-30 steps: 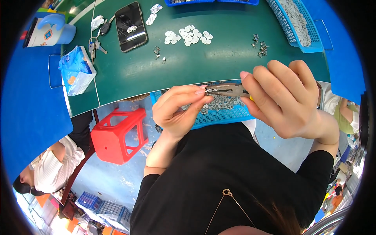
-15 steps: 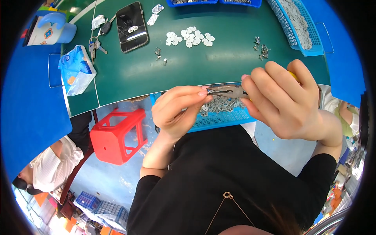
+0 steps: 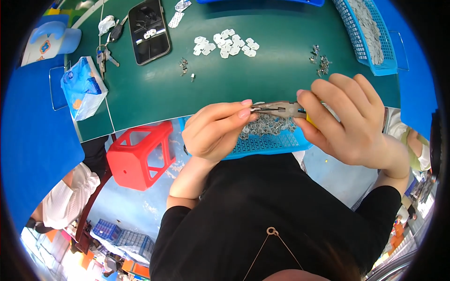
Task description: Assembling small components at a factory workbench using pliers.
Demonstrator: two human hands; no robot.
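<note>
My right hand (image 3: pixel 347 119) is closed round the yellow handles of a pair of long-nose pliers (image 3: pixel 287 109), whose jaws point left. At their tip, my left hand (image 3: pixel 218 126) pinches a small part between thumb and fingers; it is mostly hidden, so its kind does not show. Below the pliers, a blue plastic basket (image 3: pixel 262 144) holds many small metal pieces (image 3: pixel 267 127) in front of my body. Beyond my hands, a group of small white flat pieces (image 3: pixel 229 44) lies on the green table (image 3: pixel 262 79).
Small metal parts lie in two heaps, one left (image 3: pixel 183 65) and one right (image 3: pixel 323 64). A phone (image 3: pixel 149 33), keys (image 3: pixel 105 58) and a tissue pack (image 3: pixel 84 89) are at left. Another blue basket (image 3: pixel 391 54) stands far right. A red stool (image 3: pixel 136 161) is below the table.
The pliers have turned a little nearer to level, with the jaws still at my left fingertips. My view has shifted slightly.
</note>
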